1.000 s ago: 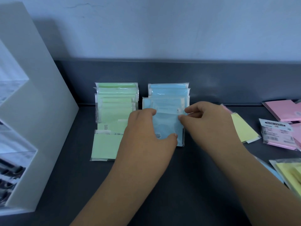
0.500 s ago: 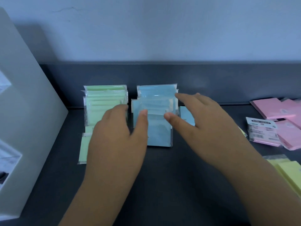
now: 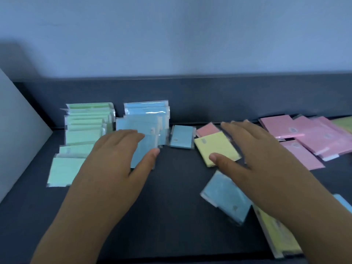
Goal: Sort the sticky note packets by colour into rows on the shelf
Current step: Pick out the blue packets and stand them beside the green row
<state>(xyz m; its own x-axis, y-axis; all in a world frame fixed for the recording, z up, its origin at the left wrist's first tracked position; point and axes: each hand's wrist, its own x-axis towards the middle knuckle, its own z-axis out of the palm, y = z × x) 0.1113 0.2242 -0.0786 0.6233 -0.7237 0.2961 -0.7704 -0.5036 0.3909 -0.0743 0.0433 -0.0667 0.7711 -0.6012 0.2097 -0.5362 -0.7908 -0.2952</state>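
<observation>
The fingers (image 3: 123, 135) of the left hand (image 3: 114, 161) are straight and close together, with the thumb out to the side; they lie over the front of the blue row (image 3: 144, 119); I cannot tell if they touch it. The fingers (image 3: 234, 126) of the right hand (image 3: 255, 155) are straight and a little spread; its thumb tip lies on the front edge of a yellow packet (image 3: 213, 143); it pinches nothing.

Each packet is a clear, shiny bag with a flat square pad of coloured paper inside. The green row (image 3: 85, 128) is at the left; its packets overlap one behind the other, back to the dark back strip (image 3: 219, 96); the blue row is just beside it on the right. A small blue packet (image 3: 181, 137) lies just right of the blue row; a pink packet (image 3: 206, 128) peeks out behind the yellow one; a tilted blue packet (image 3: 224, 195) lies flat under the right wrist. More pink packets (image 3: 308, 134) lie in a loose heap at the far right; yellow packets (image 3: 274, 233) lie by the front right edge.

The shelf (image 3: 171, 206) is dark, flat and smooth; a white board (image 3: 21, 121) closes its left side; the dark top shows between the two arms, down to the front edge.
</observation>
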